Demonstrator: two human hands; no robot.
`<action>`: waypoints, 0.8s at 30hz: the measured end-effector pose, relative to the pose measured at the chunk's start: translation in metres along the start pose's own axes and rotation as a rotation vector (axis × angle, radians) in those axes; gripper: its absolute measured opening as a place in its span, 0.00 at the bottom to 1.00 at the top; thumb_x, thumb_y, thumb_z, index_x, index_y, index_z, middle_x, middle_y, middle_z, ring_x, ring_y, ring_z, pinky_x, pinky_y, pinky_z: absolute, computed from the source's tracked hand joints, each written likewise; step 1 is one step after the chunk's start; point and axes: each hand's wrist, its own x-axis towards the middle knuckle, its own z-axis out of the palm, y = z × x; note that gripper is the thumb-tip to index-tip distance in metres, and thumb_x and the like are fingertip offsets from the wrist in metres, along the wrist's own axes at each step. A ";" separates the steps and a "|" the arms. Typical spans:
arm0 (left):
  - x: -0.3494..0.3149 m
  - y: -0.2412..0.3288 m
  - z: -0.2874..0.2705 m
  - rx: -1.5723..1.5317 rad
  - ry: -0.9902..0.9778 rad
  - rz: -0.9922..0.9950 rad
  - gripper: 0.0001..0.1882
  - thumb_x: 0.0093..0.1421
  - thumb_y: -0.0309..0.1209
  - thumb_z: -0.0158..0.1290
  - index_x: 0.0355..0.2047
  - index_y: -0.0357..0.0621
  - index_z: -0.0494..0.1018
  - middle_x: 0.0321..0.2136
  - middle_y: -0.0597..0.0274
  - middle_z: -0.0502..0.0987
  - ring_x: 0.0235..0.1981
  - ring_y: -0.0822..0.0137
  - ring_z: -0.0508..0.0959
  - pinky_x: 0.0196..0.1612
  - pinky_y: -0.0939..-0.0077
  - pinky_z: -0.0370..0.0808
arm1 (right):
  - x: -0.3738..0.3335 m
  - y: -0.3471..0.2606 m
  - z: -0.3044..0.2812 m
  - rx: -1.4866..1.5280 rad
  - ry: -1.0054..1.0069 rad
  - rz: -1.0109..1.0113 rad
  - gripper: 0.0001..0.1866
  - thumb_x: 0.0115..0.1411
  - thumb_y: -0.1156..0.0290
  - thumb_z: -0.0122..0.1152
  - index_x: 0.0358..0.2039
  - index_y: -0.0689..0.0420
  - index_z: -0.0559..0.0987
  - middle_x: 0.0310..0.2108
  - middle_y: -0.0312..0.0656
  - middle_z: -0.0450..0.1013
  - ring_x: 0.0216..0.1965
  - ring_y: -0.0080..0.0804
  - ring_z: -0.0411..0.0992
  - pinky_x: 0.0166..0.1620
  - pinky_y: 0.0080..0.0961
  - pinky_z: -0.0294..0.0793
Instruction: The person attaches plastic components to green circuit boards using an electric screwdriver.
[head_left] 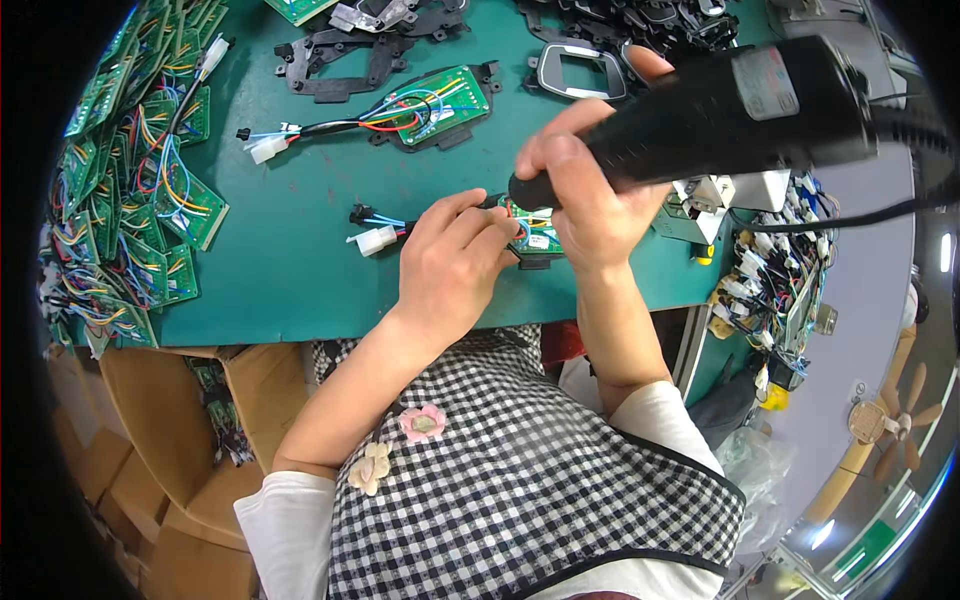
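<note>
My right hand (pixel 603 205) is wrapped round a black electric screwdriver (pixel 700 120), which slants down to the left. Its tip end reaches a green circuit board (pixel 543 236) on the bench, and the exact contact point is hidden. My left hand (pixel 447 258) steadies that board by its left edge and cable, fingers bent together over it. From under this hand a white connector (pixel 376 240) and a small black plug stick out to the left. Farther off lies a second circuit board (pixel 455 103) with coloured wires, resting on a black plastic frame, its cable pointing left.
Wired circuit boards (pixel 110 200) are heaped along the left of the green bench (pixel 290 200). Black plastic frames (pixel 350 60) lie at the back. Bundled wire connectors (pixel 775 280) sit at the right, past a white device (pixel 700 205). Cardboard boxes (pixel 165 430) stand below left.
</note>
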 end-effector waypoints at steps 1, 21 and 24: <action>0.001 0.001 0.000 -0.001 0.002 0.001 0.19 0.30 0.23 0.62 0.29 0.42 0.76 0.29 0.63 0.76 0.40 0.58 0.75 0.43 0.67 0.73 | 0.003 0.001 -0.001 -0.001 -0.001 -0.001 0.37 0.48 0.81 0.53 0.56 0.67 0.47 0.18 0.42 0.69 0.17 0.27 0.68 0.24 0.21 0.71; 0.017 -0.004 -0.014 0.094 -0.174 -0.111 0.43 0.37 0.20 0.63 0.56 0.49 0.61 0.44 0.60 0.73 0.46 0.57 0.69 0.53 0.63 0.62 | 0.020 -0.054 -0.101 -0.088 0.360 -0.233 0.32 0.46 0.86 0.56 0.54 0.64 0.58 0.18 0.39 0.69 0.16 0.27 0.69 0.23 0.22 0.72; 0.017 -0.004 -0.010 0.104 -0.149 -0.106 0.45 0.37 0.22 0.64 0.58 0.49 0.58 0.44 0.61 0.73 0.47 0.58 0.70 0.55 0.62 0.59 | 0.008 -0.057 -0.095 -0.046 0.382 -0.190 0.33 0.48 0.83 0.55 0.56 0.64 0.56 0.17 0.40 0.68 0.15 0.27 0.68 0.24 0.23 0.72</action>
